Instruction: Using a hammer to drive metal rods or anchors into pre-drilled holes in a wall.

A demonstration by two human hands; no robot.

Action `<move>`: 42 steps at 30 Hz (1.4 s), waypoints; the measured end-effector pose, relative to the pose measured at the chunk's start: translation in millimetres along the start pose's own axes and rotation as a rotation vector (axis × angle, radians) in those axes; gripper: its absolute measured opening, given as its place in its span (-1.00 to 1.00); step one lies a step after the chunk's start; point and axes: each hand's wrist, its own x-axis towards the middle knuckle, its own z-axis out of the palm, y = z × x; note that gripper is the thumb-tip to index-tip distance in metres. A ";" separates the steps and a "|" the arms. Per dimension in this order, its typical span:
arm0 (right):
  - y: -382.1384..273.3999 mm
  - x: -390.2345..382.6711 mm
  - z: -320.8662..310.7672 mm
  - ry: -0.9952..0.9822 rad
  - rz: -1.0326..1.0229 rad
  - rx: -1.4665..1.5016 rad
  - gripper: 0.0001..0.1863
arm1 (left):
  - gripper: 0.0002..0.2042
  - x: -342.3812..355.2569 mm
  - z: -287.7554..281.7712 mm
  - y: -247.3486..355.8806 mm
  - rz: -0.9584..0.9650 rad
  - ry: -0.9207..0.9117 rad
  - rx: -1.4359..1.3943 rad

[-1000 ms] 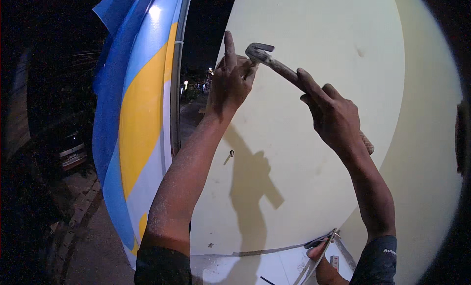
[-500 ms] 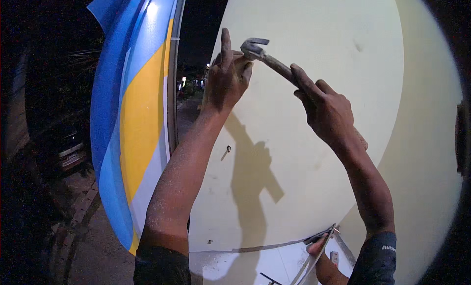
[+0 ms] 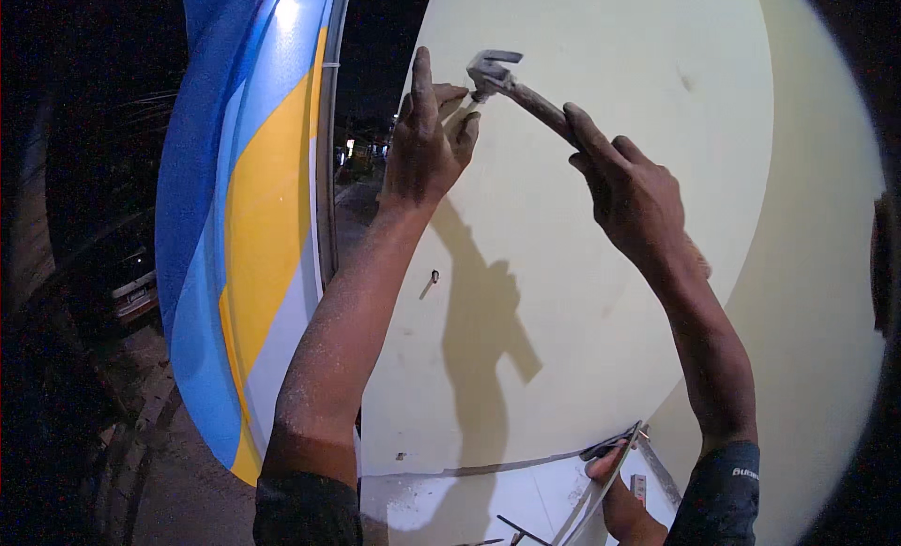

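Note:
My right hand (image 3: 638, 194) grips a claw hammer (image 3: 540, 109) by its handle, index finger stretched along it. The hammer's head is at the upper part of a cream wall (image 3: 601, 358), over a small dark fastener end (image 3: 478, 97). Beside that fastener, my left hand (image 3: 427, 147) is raised with fingers apart, the index pointing up. A gap shows between its thumb and the fingers. Whether a fingertip touches the fastener, I cannot tell. Lower on the wall, a small bolt (image 3: 435, 276) sticks out.
A blue, yellow and white curved panel (image 3: 267, 217) stands at left beside a dark post (image 3: 328, 152). Below, a bare foot (image 3: 610, 471) rests near a thin long strip (image 3: 601, 494) on a white tiled ledge (image 3: 450, 504). A parked vehicle (image 3: 136, 292) stands on the dark street.
The hammer head has risen slightly, showing the fastener beneath it. My left hand's thumb and fingers have parted and drawn a little left. My right hand has shifted slightly down and right.

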 end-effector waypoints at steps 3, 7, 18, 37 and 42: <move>-0.7 -0.8 -8.9 0.042 -0.006 -0.006 -0.27 | -0.01 0.1 -1.6 0.7 -0.057 -0.051 -0.035; -6.8 1.4 -27.4 0.332 -0.106 0.269 -0.33 | -0.01 2.1 -2.2 2.9 -0.041 -0.070 0.048; -6.6 10.8 -13.3 0.024 -0.046 0.106 -0.31 | -0.03 4.3 -2.0 -5.1 0.050 -0.062 0.050; -2.0 5.7 -9.8 -0.007 0.032 0.006 -0.36 | -0.07 6.2 -3.3 -6.7 0.268 -0.140 0.521; -10.0 7.4 -34.6 0.401 -0.221 0.269 -0.26 | -0.08 6.6 -4.0 -2.9 0.081 -0.063 0.074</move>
